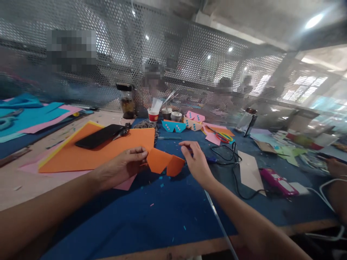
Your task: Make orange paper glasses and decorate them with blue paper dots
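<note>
Over the front of the blue work surface, my left hand pinches the left end of an orange paper cutout shaped like a pair of glasses and folded at its middle. My right hand is at the cutout's right end, thumb and forefinger apart; whether other fingers touch the paper is hidden. Behind it a blue tool with a black cord is partly covered. Farther back stand glasses-shaped cutouts with dots: a blue one, a peach one and a pink one.
Orange sheets bear a black phone. A clear stick lies by my right forearm. Cups, a lidded jar, scissors and a magenta device surround the workspace. Another person's hand is at right.
</note>
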`<action>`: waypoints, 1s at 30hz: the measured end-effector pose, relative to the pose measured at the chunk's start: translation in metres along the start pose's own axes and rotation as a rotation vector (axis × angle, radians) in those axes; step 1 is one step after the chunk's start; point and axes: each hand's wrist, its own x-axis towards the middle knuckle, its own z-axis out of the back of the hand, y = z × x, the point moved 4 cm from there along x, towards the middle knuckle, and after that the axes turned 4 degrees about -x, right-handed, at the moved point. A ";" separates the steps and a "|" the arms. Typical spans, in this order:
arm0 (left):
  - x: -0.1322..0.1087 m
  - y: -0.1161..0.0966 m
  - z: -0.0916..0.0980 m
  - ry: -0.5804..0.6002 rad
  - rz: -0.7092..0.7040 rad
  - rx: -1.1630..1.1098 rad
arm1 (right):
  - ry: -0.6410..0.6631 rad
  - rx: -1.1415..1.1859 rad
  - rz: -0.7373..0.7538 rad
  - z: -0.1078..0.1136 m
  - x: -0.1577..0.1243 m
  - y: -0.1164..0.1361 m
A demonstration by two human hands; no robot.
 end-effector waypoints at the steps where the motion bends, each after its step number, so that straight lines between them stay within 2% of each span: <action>1: 0.000 -0.002 0.000 0.017 0.008 -0.024 | 0.020 -0.007 0.018 0.001 0.001 0.001; 6: -0.001 -0.011 -0.001 0.073 0.030 -0.102 | 0.164 -0.005 0.081 0.000 0.005 0.005; 12: 0.001 -0.010 0.003 0.075 0.050 -0.137 | 0.253 0.031 0.085 -0.005 0.003 0.003; 23: 0.004 0.001 0.006 -0.009 0.079 -0.152 | 0.125 0.002 0.110 0.005 0.003 0.015; 30: 0.006 0.002 0.013 -0.038 0.039 -0.139 | 0.087 -0.040 0.134 0.006 0.003 0.012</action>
